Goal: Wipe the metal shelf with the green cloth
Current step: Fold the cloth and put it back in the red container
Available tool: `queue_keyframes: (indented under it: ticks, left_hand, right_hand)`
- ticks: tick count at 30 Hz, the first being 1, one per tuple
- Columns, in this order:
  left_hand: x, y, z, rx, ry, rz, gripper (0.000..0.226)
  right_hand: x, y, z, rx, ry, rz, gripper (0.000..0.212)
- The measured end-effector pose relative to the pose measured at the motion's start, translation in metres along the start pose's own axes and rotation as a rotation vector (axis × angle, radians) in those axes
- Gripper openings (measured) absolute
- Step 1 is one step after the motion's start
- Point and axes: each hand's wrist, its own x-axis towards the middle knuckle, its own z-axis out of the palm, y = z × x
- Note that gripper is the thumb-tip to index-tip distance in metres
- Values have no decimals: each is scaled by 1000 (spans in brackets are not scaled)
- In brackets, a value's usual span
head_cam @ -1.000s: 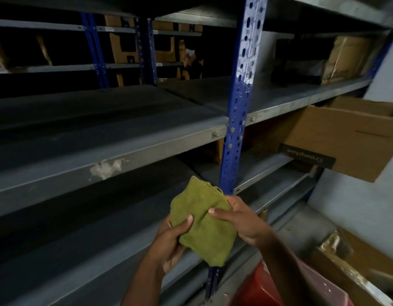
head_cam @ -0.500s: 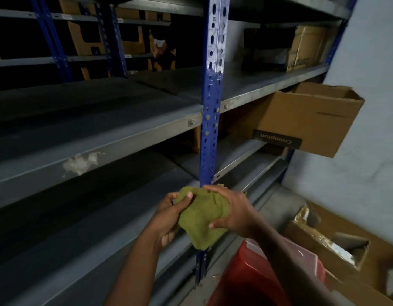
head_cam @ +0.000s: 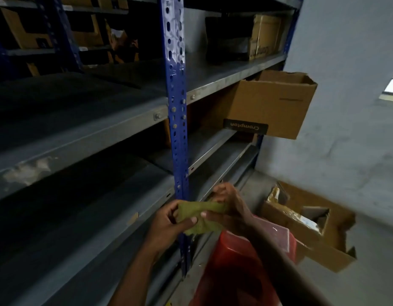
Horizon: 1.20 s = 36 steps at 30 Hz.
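Now bunched where a second ago it hung flat, the green cloth [head_cam: 198, 214] is gathered between my hands just in front of the blue upright [head_cam: 176, 107], clear of the metal shelf [head_cam: 80, 133]; wiping has not begun. My left hand [head_cam: 169, 224] pinches its near edge, my right hand [head_cam: 226, 202] curls closed over its top.

The left hand [head_cam: 166, 224] and right hand [head_cam: 228, 203] are bare, with bare forearms, no sleeves and no rings.
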Motion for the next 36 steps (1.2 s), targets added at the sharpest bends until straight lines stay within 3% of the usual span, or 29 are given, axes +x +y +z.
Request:
queue_keyframes:
  ticks: [2,4,7,11,14,18,20,22,25,32,36]
  left_hand:
    - [4,3,7,-41,15,-56,31]
    - [10,4,13,-83,35,-125,23]
    - [18,5,20,-75,61,-212,19]
    - [25,-1,29,-132,7,-287,21]
    - [31,-7,38,-141,21,-306,21]
    - [37,-15,58,-189,12,-323,19]
    - [41,-24,71,-215,4,-336,20]
    - [47,-39,83,-249,25,-373,24]
    - [55,-65,104,-283,33,-476,28]
    - [104,-107,159,-65,-69,-631,38]
    - [149,-127,186,98,-129,-579,33]
  right_hand:
    - [-8,3,-3,200,-10,117,50]
    - [-13,4,-2,277,-48,169,45]
    - [-18,-3,-5,266,-13,67,35]
    - [-25,3,-8,168,-144,9,71]
    - [-31,17,-13,234,-126,6,70]
    - [-44,23,-34,772,-155,563,53]
    - [-55,41,-39,845,-160,767,44]
    - [-70,63,-43,875,-194,827,33]
    - [-95,98,-42,868,-46,1005,23]
    - [-119,172,-47,847,169,1069,45]
    - [-112,212,-58,709,236,1071,42]
